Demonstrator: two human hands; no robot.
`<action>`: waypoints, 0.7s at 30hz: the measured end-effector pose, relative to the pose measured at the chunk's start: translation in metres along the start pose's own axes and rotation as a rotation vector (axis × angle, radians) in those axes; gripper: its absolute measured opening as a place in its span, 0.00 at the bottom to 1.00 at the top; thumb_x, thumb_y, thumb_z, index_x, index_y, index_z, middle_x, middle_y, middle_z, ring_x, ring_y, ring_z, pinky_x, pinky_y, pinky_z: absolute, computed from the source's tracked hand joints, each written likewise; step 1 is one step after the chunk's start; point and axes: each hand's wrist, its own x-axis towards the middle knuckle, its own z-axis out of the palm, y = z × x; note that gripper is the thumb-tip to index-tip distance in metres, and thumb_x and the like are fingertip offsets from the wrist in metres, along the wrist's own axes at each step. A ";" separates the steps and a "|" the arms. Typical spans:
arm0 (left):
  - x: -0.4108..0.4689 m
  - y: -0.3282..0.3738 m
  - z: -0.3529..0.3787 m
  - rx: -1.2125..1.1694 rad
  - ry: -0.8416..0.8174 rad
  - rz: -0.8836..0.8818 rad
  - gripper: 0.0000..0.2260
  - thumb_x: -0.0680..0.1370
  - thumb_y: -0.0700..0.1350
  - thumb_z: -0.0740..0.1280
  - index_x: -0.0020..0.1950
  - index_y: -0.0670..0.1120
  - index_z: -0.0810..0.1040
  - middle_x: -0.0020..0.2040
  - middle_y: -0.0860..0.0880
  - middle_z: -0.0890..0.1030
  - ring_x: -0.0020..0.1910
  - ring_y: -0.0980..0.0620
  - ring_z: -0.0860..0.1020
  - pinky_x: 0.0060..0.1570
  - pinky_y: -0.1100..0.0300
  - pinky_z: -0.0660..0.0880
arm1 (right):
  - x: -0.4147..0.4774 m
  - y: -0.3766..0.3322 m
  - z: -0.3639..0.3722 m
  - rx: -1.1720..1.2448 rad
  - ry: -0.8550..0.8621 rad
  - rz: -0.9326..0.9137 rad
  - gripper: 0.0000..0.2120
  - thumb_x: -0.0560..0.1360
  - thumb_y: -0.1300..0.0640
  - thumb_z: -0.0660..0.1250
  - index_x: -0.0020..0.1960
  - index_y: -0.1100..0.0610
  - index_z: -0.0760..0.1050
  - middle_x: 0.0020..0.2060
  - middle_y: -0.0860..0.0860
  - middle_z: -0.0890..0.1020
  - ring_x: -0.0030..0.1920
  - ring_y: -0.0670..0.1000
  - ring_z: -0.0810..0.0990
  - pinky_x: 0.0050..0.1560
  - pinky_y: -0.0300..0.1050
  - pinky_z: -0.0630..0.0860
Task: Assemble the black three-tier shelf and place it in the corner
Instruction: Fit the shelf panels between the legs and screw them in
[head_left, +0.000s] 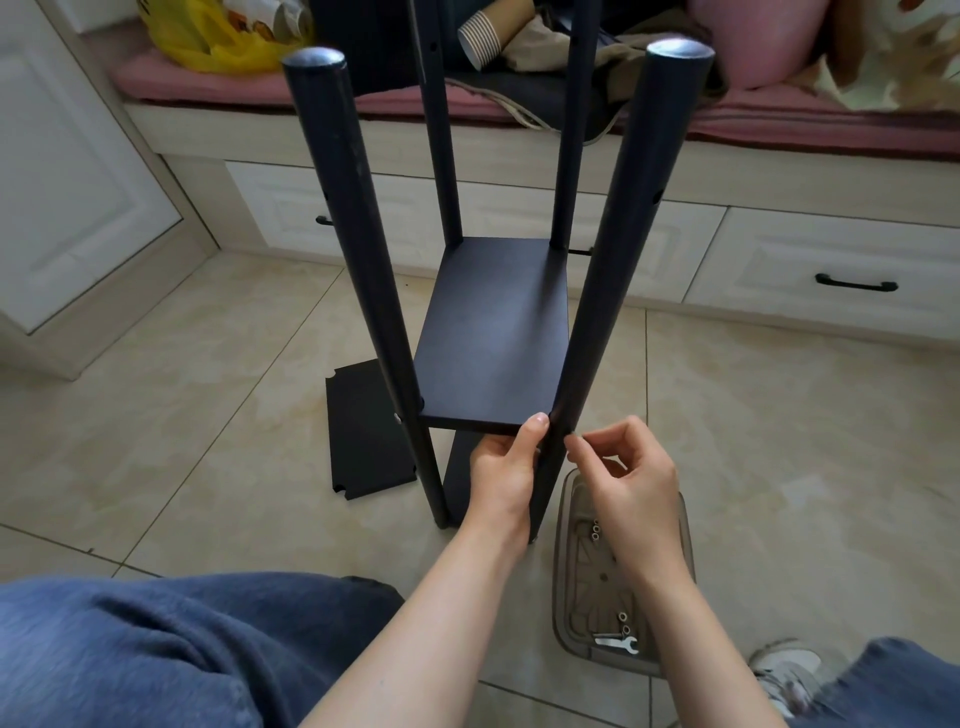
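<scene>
The black shelf frame stands upright on the tiled floor, with several round black poles. One black shelf board (493, 332) sits between the poles, and a lower board shows beneath it. My left hand (501, 470) grips the near right pole (608, 270) just under the board, thumb against the board's front corner. My right hand (626, 483) pinches something small against the same pole at the board's corner; what it holds is hidden by the fingertips. A loose black board (363, 431) with notched corners lies flat on the floor to the left.
A clear plastic tray (571, 551) by my right wrist holds several nuts, a bolt and a small wrench (621, 644). Behind the frame runs a white drawer bench (805, 270) with cushions, paper cups and a yellow bag. My knees in blue trousers are at the bottom.
</scene>
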 end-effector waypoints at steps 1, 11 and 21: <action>0.000 0.000 0.001 -0.021 -0.006 -0.005 0.05 0.79 0.42 0.70 0.50 0.40 0.82 0.41 0.48 0.86 0.41 0.53 0.85 0.39 0.66 0.78 | 0.000 -0.001 0.000 -0.003 -0.001 0.003 0.10 0.74 0.58 0.75 0.38 0.51 0.75 0.35 0.44 0.81 0.37 0.44 0.81 0.38 0.31 0.74; -0.004 0.003 0.005 -0.072 -0.046 -0.009 0.07 0.78 0.44 0.72 0.54 0.42 0.83 0.47 0.46 0.87 0.46 0.50 0.86 0.42 0.64 0.80 | 0.001 -0.006 -0.004 0.024 -0.042 0.045 0.08 0.75 0.59 0.73 0.40 0.53 0.75 0.36 0.45 0.81 0.39 0.44 0.81 0.38 0.31 0.74; -0.001 0.000 -0.004 0.021 -0.058 0.025 0.11 0.78 0.46 0.71 0.55 0.40 0.83 0.48 0.46 0.87 0.48 0.52 0.86 0.44 0.67 0.79 | 0.003 -0.003 -0.002 0.059 -0.044 0.031 0.11 0.74 0.58 0.75 0.39 0.47 0.76 0.35 0.46 0.82 0.39 0.46 0.82 0.40 0.34 0.76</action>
